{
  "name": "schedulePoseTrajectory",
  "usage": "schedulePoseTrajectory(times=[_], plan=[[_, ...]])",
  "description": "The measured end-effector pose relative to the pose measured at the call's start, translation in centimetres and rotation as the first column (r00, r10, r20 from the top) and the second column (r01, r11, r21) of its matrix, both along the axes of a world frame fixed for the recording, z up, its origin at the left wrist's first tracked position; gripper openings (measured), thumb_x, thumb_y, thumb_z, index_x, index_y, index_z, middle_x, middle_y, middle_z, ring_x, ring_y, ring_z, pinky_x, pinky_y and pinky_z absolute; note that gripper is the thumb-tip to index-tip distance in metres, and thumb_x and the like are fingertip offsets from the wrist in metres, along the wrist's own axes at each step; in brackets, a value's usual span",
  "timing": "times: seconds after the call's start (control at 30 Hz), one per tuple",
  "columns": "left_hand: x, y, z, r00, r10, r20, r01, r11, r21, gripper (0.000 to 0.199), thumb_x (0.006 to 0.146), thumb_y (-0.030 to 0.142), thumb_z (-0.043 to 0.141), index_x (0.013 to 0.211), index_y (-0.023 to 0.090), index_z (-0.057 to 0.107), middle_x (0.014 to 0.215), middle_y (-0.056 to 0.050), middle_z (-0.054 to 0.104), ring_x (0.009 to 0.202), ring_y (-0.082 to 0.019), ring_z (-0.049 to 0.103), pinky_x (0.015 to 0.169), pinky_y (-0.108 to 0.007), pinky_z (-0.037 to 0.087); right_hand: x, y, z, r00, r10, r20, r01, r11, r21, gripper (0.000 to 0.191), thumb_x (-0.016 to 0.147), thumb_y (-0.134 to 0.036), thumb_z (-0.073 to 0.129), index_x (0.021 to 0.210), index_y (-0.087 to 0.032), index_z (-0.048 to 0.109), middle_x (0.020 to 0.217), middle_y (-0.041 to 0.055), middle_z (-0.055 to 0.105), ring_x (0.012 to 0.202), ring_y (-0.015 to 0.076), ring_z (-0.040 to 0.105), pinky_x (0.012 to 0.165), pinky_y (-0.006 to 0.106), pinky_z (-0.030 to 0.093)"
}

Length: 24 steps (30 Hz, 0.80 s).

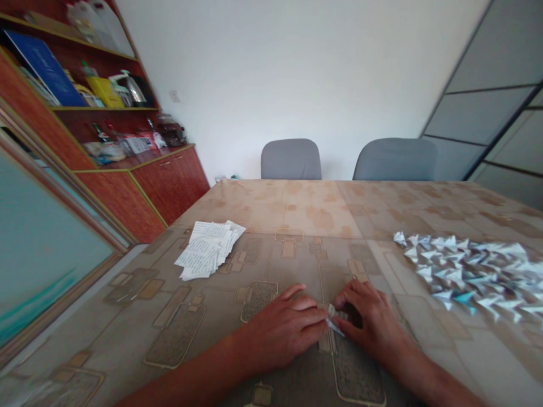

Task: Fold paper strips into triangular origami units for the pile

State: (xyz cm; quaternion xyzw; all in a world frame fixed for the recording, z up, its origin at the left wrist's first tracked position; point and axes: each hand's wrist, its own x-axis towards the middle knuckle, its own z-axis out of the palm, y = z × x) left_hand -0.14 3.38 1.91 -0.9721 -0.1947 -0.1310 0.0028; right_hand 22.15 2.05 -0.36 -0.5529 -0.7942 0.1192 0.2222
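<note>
Between my hands, low over the table, is a small piece of folded printed paper, partly covered by my fingers. My left hand has its fingers close together, and their tips grip the paper's left end; the thumb is hidden. On the other side, my right hand pinches the paper's right end between thumb and curled fingers. A stack of cut printed paper sheets lies at the left, slightly fanned. To the right stand rows of several small folded paper cranes, one of them teal.
A patterned tablecloth covers the table. Two grey chairs stand at its far edge before a white wall. On the left, a red-brown shelf cabinet holds a kettle and bottles. Grey panels rise at the right.
</note>
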Motion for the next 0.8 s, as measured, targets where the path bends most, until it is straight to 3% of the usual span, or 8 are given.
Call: schedulePoseTrajectory(times=[0.2, 0.33, 0.43, 0.6, 0.8], plan=[[0.2, 0.1, -0.5, 0.997, 0.013, 0.082, -0.014, 1.000, 0.013, 0.013, 0.097, 0.021, 0.051, 0.102, 0.021, 0.063, 0.099, -0.001, 0.068, 0.098, -0.016, 0.057, 0.106, -0.039, 0.031, 1.7, 0.4, 0.4, 0.991, 0.117, -0.068, -0.121, 0.991, -0.057, 0.011, 0.086, -0.013, 0.061, 0.080, -0.022, 0.063, 0.082, 0.0031, 0.062, 0.081, 0.0213, 0.057, 0.071, 0.033, 0.042], [0.8, 0.3, -1.0, 0.993, 0.064, 0.095, -0.062, 0.998, -0.025, 0.010, 0.094, 0.022, 0.056, 0.088, 0.018, 0.063, 0.087, -0.001, 0.066, 0.087, -0.017, 0.055, 0.090, -0.033, 0.038, 1.9, 0.0, 1.2, 0.963, 0.263, -0.057, -0.265, 0.964, -0.024, 0.011, 0.089, -0.015, 0.058, 0.083, -0.022, 0.064, 0.086, 0.0032, 0.063, 0.085, 0.0207, 0.058, 0.074, 0.033, 0.042], [1.4, 0.2, -0.7, 0.989, 0.117, 0.091, -0.108, 0.990, -0.092, 0.009, 0.089, 0.025, 0.063, 0.084, 0.018, 0.063, 0.083, 0.000, 0.064, 0.081, -0.017, 0.053, 0.076, -0.030, 0.038, 1.8, -0.3, 1.6, 0.957, 0.291, -0.017, -0.291, 0.957, -0.020, 0.011, 0.086, -0.013, 0.062, 0.083, -0.023, 0.064, 0.086, 0.0026, 0.063, 0.085, 0.0210, 0.058, 0.075, 0.035, 0.041], [2.2, -0.4, -0.2, 0.975, 0.211, 0.064, -0.196, 0.962, -0.193, 0.014, 0.085, 0.033, 0.069, 0.084, 0.021, 0.063, 0.085, 0.002, 0.062, 0.083, -0.016, 0.052, 0.072, -0.029, 0.035, 2.0, -0.3, 1.4, 0.952, 0.303, -0.037, -0.304, 0.952, -0.017, 0.012, 0.084, -0.011, 0.064, 0.084, -0.023, 0.065, 0.085, 0.0019, 0.063, 0.084, 0.0205, 0.059, 0.075, 0.034, 0.041], [2.5, -0.7, -0.7, 0.975, 0.209, 0.070, -0.207, 0.978, -0.037, 0.018, 0.084, 0.034, 0.069, 0.080, 0.020, 0.058, 0.081, 0.002, 0.058, 0.079, -0.017, 0.049, 0.068, -0.032, 0.031, 1.9, -0.3, 1.3, 0.947, 0.313, -0.066, -0.315, 0.949, -0.025, 0.011, 0.083, -0.011, 0.064, 0.084, -0.022, 0.065, 0.081, 0.0017, 0.064, 0.080, 0.0196, 0.060, 0.073, 0.033, 0.042]])
